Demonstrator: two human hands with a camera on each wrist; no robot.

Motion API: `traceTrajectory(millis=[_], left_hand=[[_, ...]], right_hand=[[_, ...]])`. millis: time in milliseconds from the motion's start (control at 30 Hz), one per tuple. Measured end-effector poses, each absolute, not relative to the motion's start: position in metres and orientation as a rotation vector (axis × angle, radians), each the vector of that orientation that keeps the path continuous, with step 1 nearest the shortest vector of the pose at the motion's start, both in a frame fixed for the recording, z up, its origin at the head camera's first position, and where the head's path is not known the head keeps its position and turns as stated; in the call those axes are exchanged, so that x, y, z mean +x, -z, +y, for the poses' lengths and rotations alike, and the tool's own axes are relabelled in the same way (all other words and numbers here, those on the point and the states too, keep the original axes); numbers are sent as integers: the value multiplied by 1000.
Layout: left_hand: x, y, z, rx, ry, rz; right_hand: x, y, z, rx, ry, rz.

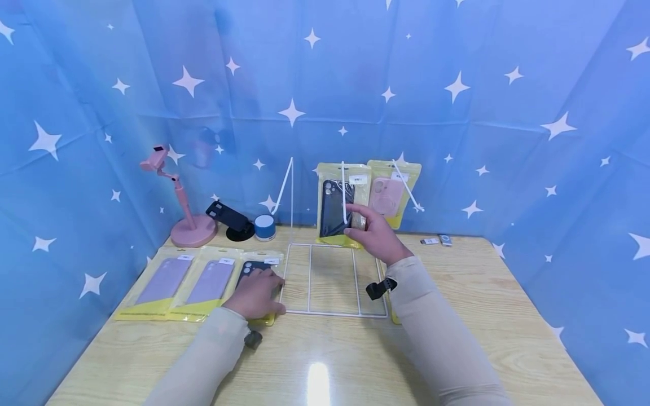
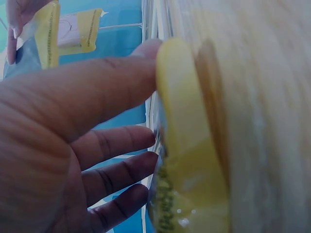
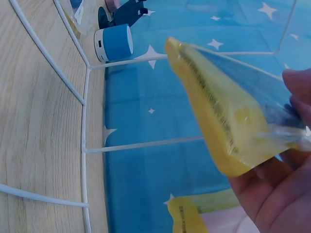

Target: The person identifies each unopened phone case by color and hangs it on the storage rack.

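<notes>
On the middle hook of a white wire rack (image 1: 325, 314) hangs a black phone case in a yellow-edged clear bag (image 1: 333, 206). My right hand (image 1: 378, 237) grips this bag at its lower right, the thumb in front and fingers behind in the right wrist view. Beside it, a pink phone case in a bag (image 1: 387, 194) hangs on the right hook. My left hand (image 1: 258, 294) rests over a dark phone case in a bag (image 1: 269, 263) on the table. In the left wrist view its thumb touches the bag's yellow edge (image 2: 182, 97), with the other fingers spread and fairly straight.
Two bagged purple phone cases, one at the far left (image 1: 165, 280) and one beside it (image 1: 212, 282), lie flat. Behind them stand a pink stand (image 1: 193, 228), a black phone holder (image 1: 231, 219) and a blue speaker (image 1: 264, 227). Small USB sticks (image 1: 429, 241) lie at the back right.
</notes>
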State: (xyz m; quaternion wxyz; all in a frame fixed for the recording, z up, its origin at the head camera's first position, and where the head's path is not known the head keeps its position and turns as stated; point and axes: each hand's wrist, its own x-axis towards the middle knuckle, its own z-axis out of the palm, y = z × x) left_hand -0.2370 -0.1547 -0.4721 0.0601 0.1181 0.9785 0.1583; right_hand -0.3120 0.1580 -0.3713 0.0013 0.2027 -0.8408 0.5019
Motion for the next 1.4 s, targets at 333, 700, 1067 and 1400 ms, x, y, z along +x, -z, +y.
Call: traceTrajectory(millis=[333,700,1067,1400], left_hand=[[-237,471,-154,369,-469,2968],[-236,471,-154,361,-470,2971],[-237,473,-153,367,-438,2978],[-237,473,-154,407,-454,2976]], right_hand=[[-313,372,162,646,-1565,-2664],[-306,392,183,661,-1563,-2668],[-295,428,241,510,-1399,-2873],[-281,444,301,385,-1307,-3036]])
